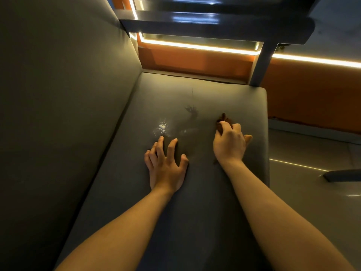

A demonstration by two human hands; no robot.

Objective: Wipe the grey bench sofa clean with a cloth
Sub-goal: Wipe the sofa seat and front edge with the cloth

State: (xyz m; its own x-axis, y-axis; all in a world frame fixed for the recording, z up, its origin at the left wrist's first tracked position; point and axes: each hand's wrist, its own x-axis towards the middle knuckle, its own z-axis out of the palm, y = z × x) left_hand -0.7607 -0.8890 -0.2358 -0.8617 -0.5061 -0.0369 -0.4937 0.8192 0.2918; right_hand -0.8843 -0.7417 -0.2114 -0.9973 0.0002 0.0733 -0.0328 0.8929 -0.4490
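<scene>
- The grey upholstered bench sofa seat [224,98] runs from the near edge toward the far end, with its tall grey padded backrest [58,94] along the left.
- The left hand [166,169] lies flat on the seat, fingers spread wide, holding nothing.
- The right hand [229,143] is closed round a crumpled dark brown cloth [222,122], pressed onto the seat near its right edge; most of the cloth is hidden under the hand.
- A scatter of white powdery specks [162,127] sits just beyond the left fingertips.
- A dark wet-looking smear [192,113] lies between the specks and the cloth, slightly farther off.
- At the far end stands a dark metal frame [261,63] before an orange wall panel [195,59] with a glowing light strip [195,45].
- The pale glossy floor [312,192] lies to the right.
</scene>
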